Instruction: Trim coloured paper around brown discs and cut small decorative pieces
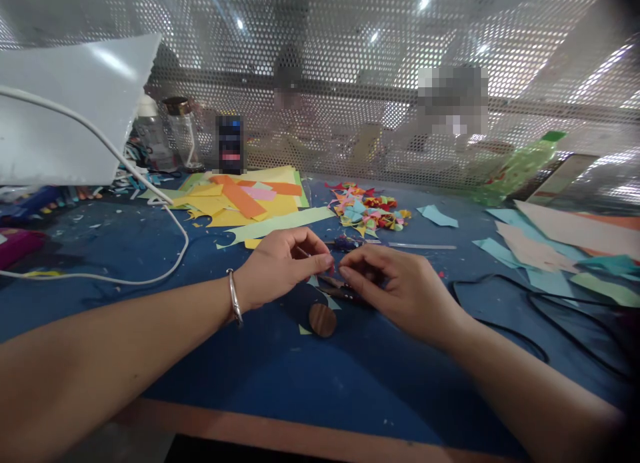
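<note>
My left hand (280, 266), with a silver bangle on its wrist, pinches its fingertips together on a thin, small piece that I cannot make out. My right hand (395, 290) meets it fingertip to fingertip, also pinched, above a dark tool (340, 291) lying on the blue table (300, 370). A small round wooden disc (322, 320) sits just below both hands. A thin stick (420, 246) lies behind my right hand.
Yellow and orange paper sheets (245, 200) and a heap of coloured paper scraps (367, 210) lie behind the hands. Pastel sheets (550, 246) spread at the right with black cables (540, 310). A white cable (150, 196), bottles (183, 133) and a perforated metal screen (350, 83) stand at the back.
</note>
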Available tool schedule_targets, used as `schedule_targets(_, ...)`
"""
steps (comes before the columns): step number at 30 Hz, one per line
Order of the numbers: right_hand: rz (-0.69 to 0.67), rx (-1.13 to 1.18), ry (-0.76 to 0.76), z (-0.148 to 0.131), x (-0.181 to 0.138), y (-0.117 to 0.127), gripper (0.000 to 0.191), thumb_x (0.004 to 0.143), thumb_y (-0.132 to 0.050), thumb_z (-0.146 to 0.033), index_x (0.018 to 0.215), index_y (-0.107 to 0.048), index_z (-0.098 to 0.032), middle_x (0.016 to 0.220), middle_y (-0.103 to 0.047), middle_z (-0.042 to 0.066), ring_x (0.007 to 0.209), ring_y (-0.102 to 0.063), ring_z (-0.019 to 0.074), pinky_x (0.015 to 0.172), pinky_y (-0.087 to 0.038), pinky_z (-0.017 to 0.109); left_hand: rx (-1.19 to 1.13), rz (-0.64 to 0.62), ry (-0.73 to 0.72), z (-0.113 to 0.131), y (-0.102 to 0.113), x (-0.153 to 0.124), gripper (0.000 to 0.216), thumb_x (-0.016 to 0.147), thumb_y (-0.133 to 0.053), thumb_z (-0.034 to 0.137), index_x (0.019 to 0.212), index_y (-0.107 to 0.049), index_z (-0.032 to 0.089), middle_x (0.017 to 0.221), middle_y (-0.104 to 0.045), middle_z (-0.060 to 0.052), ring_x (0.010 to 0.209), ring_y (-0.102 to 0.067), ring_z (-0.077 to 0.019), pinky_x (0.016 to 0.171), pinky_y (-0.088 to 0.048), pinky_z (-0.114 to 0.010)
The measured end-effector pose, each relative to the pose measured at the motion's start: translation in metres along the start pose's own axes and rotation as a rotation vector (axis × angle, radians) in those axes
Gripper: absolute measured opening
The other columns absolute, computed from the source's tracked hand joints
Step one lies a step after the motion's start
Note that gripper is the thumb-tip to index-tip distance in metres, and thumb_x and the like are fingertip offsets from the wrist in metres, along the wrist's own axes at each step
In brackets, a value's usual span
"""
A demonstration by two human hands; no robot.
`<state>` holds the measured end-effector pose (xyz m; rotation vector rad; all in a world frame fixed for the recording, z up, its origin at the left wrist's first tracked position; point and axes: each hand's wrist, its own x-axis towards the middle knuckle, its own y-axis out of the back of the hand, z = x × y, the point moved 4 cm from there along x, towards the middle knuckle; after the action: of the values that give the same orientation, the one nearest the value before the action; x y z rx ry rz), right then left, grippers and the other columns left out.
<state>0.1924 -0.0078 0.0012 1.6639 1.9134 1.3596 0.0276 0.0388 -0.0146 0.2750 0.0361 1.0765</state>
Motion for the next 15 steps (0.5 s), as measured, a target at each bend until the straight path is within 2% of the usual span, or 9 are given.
schedule_targets(3, -0.149, -0.086, -0.027, 0.006, 0.001, -0.002, 0.016, 0.090, -0.055, -0.028, 0.082, -0.067, -0.020, 0.069, -0.066, 0.000, 0.056, -0.056, 0.0131, 0.051, -0.041, 0.023, 0.201, -0.051, -0.030, 0.001, 0.005, 0.002, 0.019, 0.079, -0.071, 0.034, 0.081, -0.066, 0.016, 0.074, -0.069, -0.004, 0.066, -0.060, -0.0148, 0.061, -0.046, -0.027)
schedule_targets(6, -0.261, -0.177, -0.056, 0.012, 0.001, -0.004, 0.015, 0.089, -0.056, -0.028, 0.082, -0.068, -0.021, 0.068, -0.066, 0.000, 0.056, -0.057, 0.0145, 0.052, -0.039, 0.025, 0.268, -0.072, -0.045, 0.000, 0.009, 0.003, 0.013, 0.079, -0.070, 0.029, 0.080, -0.065, 0.017, 0.072, -0.070, -0.004, 0.066, -0.061, -0.0147, 0.061, -0.047, -0.027)
schedule_targets(12, -0.337, -0.263, -0.056, 0.017, -0.003, -0.008, 0.009, 0.084, -0.063, -0.026, 0.076, -0.063, -0.022, 0.067, -0.064, 0.000, 0.054, -0.055, 0.0143, 0.049, -0.036, 0.024, 0.214, -0.095, -0.052, -0.001, 0.011, 0.006, 0.013, 0.076, -0.073, 0.028, 0.080, -0.066, 0.017, 0.073, -0.071, -0.005, 0.067, -0.065, -0.0161, 0.062, -0.049, -0.027)
schedule_targets(15, -0.351, -0.285, -0.048, 0.018, -0.004, -0.008, 0.010, 0.083, -0.063, -0.025, 0.075, -0.060, -0.022, 0.067, -0.063, 0.000, 0.054, -0.054, 0.0143, 0.049, -0.035, 0.025, 0.271, 0.006, -0.124, 0.003, 0.019, 0.010, 0.009, 0.079, -0.069, 0.026, 0.080, -0.067, 0.017, 0.075, -0.071, -0.005, 0.066, -0.063, -0.0151, 0.062, -0.047, -0.027)
